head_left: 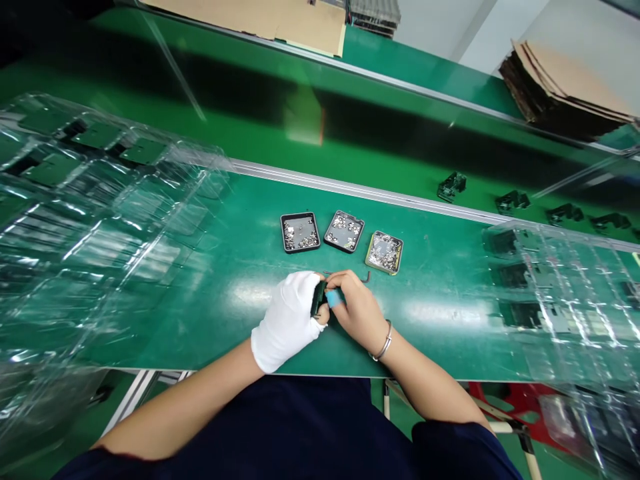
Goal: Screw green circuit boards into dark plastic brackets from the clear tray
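"Clamping something, that gloved left hand (286,321)?"
"Yes, it's holding one green part (319,301), just below the frame's centre."
"And the right hand (357,310)?"
"Its fingers are meeting the part; whether they're pinching anything, I cannot tell."
"Beyond?"
"Three dishes (341,235) are holding metal pieces mid-frame; one bent key (369,275) is lying nearby."

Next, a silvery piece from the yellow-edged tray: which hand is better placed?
Probably the right hand: it's nearer that yellow-edged tray, while the white-gloved left hand grips the dark green part.
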A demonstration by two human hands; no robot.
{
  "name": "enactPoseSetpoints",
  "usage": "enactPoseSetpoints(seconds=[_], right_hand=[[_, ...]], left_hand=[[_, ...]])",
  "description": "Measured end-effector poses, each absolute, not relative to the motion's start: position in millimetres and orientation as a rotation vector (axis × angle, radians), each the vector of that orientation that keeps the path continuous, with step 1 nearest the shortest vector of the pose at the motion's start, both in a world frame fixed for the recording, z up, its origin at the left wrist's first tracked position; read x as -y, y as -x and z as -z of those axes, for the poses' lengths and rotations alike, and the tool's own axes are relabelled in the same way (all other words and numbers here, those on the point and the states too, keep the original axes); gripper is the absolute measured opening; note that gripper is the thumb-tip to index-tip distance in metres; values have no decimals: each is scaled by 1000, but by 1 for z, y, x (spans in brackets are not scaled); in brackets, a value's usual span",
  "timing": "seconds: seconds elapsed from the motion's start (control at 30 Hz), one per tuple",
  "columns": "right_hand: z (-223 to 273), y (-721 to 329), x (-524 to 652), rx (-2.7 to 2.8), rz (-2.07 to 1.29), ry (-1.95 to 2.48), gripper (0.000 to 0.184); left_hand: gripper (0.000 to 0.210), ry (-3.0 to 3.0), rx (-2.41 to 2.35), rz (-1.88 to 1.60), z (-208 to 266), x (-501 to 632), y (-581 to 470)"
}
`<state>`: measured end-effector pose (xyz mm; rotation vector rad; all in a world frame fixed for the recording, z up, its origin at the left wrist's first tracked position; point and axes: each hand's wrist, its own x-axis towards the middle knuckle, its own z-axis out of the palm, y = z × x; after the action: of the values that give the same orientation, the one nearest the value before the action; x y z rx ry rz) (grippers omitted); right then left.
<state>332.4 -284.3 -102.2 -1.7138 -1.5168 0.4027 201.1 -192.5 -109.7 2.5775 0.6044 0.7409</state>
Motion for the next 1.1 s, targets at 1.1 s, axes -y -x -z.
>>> enactPoseSetpoints(seconds=[1.1], right_hand=[[77, -436, 206, 1786, -91, 2569, 25]], left_hand=[[32, -2054, -751, -499, 108, 152, -180]])
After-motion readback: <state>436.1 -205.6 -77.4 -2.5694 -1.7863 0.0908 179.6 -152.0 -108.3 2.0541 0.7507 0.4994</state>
